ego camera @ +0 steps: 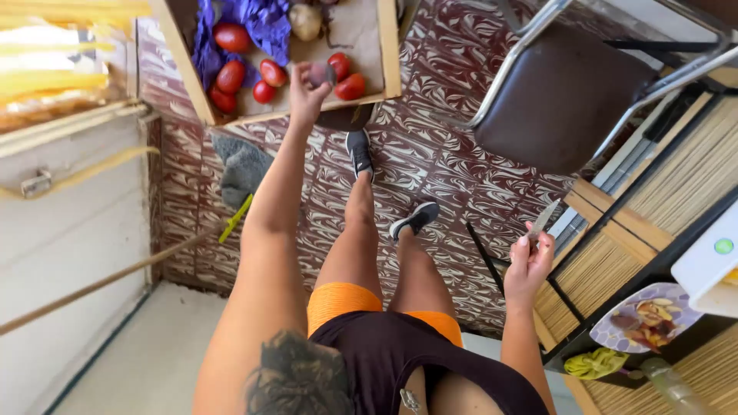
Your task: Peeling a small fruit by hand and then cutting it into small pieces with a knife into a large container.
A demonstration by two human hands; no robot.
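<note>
Over the wooden crate [192, 77] at twelve o'clock, our left hand [307, 88] is stretched out at full reach, its fingers curled around a small round purplish vegetable [317, 74], likely a small onion, held just above the crate's near edge. Our right hand [529, 261], down at four o'clock, is clamped on a knife [542, 219] with the blade pointing up and away from us. The two hands are well apart.

To do this well, we judge the grip on the vegetable should stay firm with the fingertips under it, since the arm is extended and a slip would drop it to the patterned floor [446, 169]. We should keep the blade turned outward and steady while the other arm moves, well off our legs.

Inside the crate lie red tomatoes [231, 77] on purple paper [265, 23], with one pale onion [305, 21] at the far side. A dark-seated metal chair [561, 96] stands at two o'clock. A table [676, 177] with a reed-mat surface runs along three o'clock, carrying a plate of peelings [649, 317] and a white device [711, 269]. A grey cloth [242, 165] and a broom handle [100, 284] lie at nine to ten o'clock. Nothing stands between the crate and us, though the chair crowds the knife side.
</note>
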